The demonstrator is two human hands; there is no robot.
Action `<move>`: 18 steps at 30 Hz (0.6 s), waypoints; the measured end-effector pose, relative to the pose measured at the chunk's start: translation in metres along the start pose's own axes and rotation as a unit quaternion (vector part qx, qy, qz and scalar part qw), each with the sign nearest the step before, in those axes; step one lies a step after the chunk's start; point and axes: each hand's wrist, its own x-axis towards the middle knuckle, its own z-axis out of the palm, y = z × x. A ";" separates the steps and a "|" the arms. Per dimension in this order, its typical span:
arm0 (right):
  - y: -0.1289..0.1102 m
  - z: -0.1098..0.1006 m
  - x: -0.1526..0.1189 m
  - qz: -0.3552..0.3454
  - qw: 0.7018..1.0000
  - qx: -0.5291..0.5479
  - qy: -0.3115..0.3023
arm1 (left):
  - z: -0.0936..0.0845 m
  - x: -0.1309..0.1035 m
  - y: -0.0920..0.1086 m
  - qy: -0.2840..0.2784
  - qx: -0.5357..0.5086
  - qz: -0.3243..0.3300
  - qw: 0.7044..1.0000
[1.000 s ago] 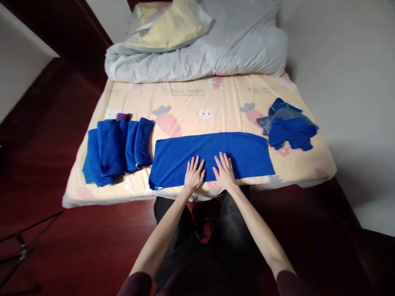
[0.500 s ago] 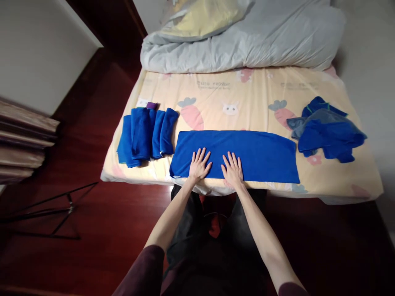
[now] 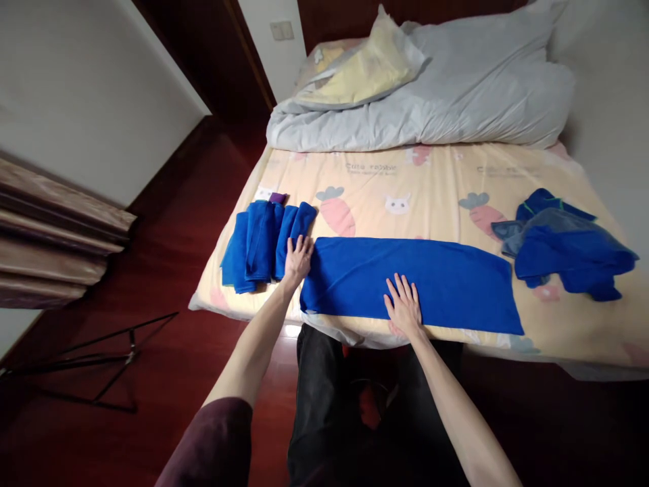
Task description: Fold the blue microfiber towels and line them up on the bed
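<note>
A long blue towel (image 3: 456,284) lies folded into a flat strip along the bed's near edge. My right hand (image 3: 404,303) rests palm down near its middle, fingers spread. At the strip's left end, my left hand (image 3: 299,258) is over the gap beside the rolled or folded blue towels (image 3: 259,247), its fingers slightly apart; whether it touches the nearest one I cannot tell. Those towels stand side by side, with a small purple cloth (image 3: 278,197) behind them. A crumpled heap of blue and grey-blue cloths (image 3: 568,247) sits to the right.
The bed (image 3: 436,203) has a cream sheet with carrots and rabbits. A grey quilt (image 3: 456,108) and a pale yellow pillow or bag (image 3: 372,67) are bunched at the far end. A black tripod stand (image 3: 132,348) is on the dark red floor, near the curtain (image 3: 55,237) at left.
My left hand has moved left from the flat towel to its left end, beside the folded towels. The right hand stays on the towel. The view has tilted up and turned left.
</note>
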 end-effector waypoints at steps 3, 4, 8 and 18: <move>0.001 0.001 0.000 -0.003 1.000 -0.006 -0.004 | 0.003 -0.001 -0.027 -0.004 0.012 -0.010 1.000; 0.001 0.000 0.000 -0.003 1.000 -0.008 -0.007 | 0.004 -0.001 -0.032 -0.002 0.011 -0.007 1.000; 0.000 -0.001 0.000 0.002 1.000 -0.011 -0.017 | 0.008 -0.003 -0.045 0.001 0.002 -0.004 1.000; -0.002 -0.002 0.001 0.004 1.000 0.002 -0.010 | -0.005 0.030 -0.017 0.065 -0.018 -0.021 0.997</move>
